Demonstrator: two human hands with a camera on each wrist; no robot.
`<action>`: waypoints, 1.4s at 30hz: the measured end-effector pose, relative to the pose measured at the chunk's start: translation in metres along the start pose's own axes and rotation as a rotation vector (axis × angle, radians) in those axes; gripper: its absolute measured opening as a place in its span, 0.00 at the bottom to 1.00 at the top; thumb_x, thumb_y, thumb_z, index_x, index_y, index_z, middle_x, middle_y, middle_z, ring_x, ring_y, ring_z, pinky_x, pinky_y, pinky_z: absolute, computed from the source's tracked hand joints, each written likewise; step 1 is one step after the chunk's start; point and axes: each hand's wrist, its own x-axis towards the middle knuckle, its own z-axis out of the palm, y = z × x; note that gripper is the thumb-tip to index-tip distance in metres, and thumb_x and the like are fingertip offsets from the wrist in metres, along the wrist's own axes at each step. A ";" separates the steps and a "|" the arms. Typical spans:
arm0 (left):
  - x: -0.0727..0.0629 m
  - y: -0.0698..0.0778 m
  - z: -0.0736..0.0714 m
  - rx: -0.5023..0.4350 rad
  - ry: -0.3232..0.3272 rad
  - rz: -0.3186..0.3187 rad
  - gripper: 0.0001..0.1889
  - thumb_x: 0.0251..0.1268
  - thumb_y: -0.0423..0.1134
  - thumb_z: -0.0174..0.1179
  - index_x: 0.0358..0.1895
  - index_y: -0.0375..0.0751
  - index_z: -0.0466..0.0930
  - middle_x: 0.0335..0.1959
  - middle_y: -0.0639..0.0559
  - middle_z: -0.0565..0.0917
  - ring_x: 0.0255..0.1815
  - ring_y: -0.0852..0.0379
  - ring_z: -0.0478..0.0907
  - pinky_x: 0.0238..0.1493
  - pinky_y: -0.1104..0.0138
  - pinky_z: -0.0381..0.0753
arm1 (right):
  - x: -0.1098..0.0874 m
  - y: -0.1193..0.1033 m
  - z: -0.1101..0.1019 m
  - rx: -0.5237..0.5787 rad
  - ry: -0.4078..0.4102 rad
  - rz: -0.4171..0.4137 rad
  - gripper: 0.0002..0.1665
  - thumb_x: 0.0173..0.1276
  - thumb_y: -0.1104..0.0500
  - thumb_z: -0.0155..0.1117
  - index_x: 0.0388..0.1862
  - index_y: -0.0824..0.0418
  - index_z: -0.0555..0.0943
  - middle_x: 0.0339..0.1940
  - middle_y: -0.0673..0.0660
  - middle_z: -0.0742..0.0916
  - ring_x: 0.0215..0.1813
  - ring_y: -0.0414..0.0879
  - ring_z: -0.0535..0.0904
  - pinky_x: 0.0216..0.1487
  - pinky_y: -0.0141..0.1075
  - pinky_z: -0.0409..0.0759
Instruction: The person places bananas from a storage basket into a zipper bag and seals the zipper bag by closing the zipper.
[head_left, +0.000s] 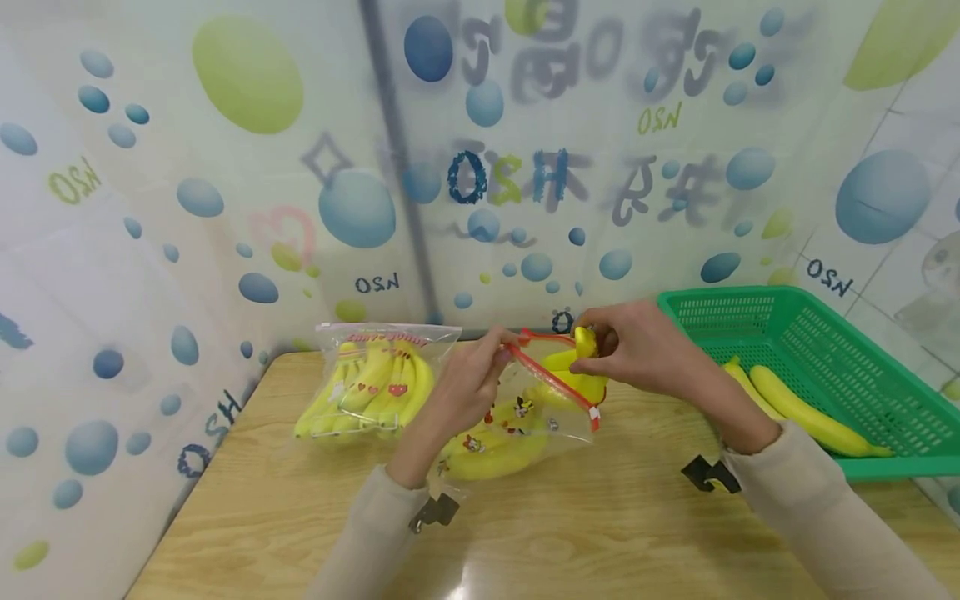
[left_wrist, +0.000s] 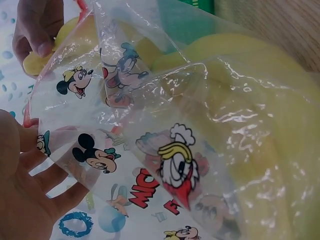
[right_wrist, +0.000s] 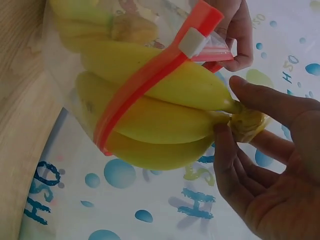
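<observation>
My right hand (head_left: 645, 350) grips the stem end of a bunch of yellow bananas (right_wrist: 170, 117), whose lower part lies inside a clear zip bag (head_left: 558, 425). Cartoon figures are printed on this bag, and its mouth has a red zip edge (right_wrist: 125, 100) with a white slider (right_wrist: 192, 42). At the opposite side of the mouth, my left hand (head_left: 468, 383) pinches the red edge between thumb and fingers. More bananas (head_left: 487, 458) show through the plastic lower in the bag. The left wrist view has the bag's printed side close up, partly hiding the bunch.
A second clear zip bag (head_left: 431, 337), full of bananas (head_left: 378, 387), lies on the wooden table (head_left: 247, 492) at the left. To the right stands a green basket (head_left: 877, 350) with loose bananas (head_left: 810, 412) in it. A patterned curtain (head_left: 480, 275) hangs behind the table.
</observation>
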 end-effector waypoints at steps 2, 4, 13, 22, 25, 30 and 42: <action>0.000 0.000 0.000 -0.002 0.001 0.001 0.08 0.82 0.33 0.50 0.55 0.38 0.76 0.23 0.51 0.75 0.19 0.63 0.59 0.24 0.73 0.63 | -0.001 0.002 0.002 0.008 -0.008 -0.018 0.16 0.59 0.55 0.82 0.42 0.53 0.85 0.28 0.46 0.87 0.29 0.34 0.82 0.34 0.33 0.82; 0.000 -0.001 0.001 -0.007 0.002 0.003 0.08 0.81 0.33 0.51 0.55 0.38 0.76 0.23 0.51 0.74 0.19 0.63 0.59 0.24 0.73 0.63 | -0.001 0.002 0.003 0.013 -0.017 -0.039 0.16 0.59 0.55 0.81 0.45 0.53 0.86 0.29 0.45 0.87 0.29 0.34 0.81 0.34 0.33 0.82; 0.000 0.000 -0.003 -0.018 0.003 -0.053 0.08 0.81 0.31 0.49 0.55 0.41 0.75 0.34 0.47 0.84 0.22 0.61 0.62 0.26 0.71 0.67 | -0.001 0.006 0.001 0.021 -0.100 -0.138 0.24 0.58 0.61 0.81 0.55 0.56 0.88 0.40 0.52 0.90 0.33 0.34 0.82 0.39 0.29 0.85; -0.001 0.000 -0.003 -0.002 0.009 -0.041 0.08 0.82 0.31 0.49 0.55 0.40 0.76 0.34 0.46 0.85 0.20 0.62 0.57 0.24 0.71 0.62 | 0.002 0.013 0.009 0.066 -0.119 -0.191 0.23 0.58 0.64 0.81 0.54 0.59 0.87 0.45 0.54 0.90 0.36 0.37 0.82 0.40 0.37 0.88; -0.001 0.001 -0.004 0.001 0.007 -0.034 0.09 0.82 0.32 0.48 0.55 0.41 0.75 0.37 0.47 0.86 0.21 0.62 0.57 0.25 0.71 0.63 | 0.004 0.016 0.013 0.055 -0.084 -0.146 0.20 0.60 0.59 0.81 0.51 0.59 0.87 0.40 0.52 0.89 0.34 0.37 0.83 0.37 0.34 0.86; 0.000 0.003 -0.003 0.010 -0.001 -0.006 0.09 0.83 0.34 0.47 0.56 0.40 0.75 0.33 0.48 0.83 0.21 0.62 0.58 0.26 0.71 0.65 | 0.005 0.018 0.019 -0.008 0.060 -0.015 0.18 0.61 0.47 0.80 0.37 0.57 0.82 0.23 0.48 0.84 0.23 0.37 0.76 0.26 0.31 0.76; 0.000 0.003 -0.003 0.021 0.010 0.046 0.09 0.82 0.33 0.49 0.56 0.38 0.75 0.23 0.51 0.72 0.20 0.62 0.57 0.25 0.72 0.63 | 0.006 0.009 0.027 -0.020 0.260 0.267 0.30 0.64 0.39 0.75 0.21 0.59 0.73 0.14 0.54 0.75 0.15 0.45 0.71 0.19 0.35 0.70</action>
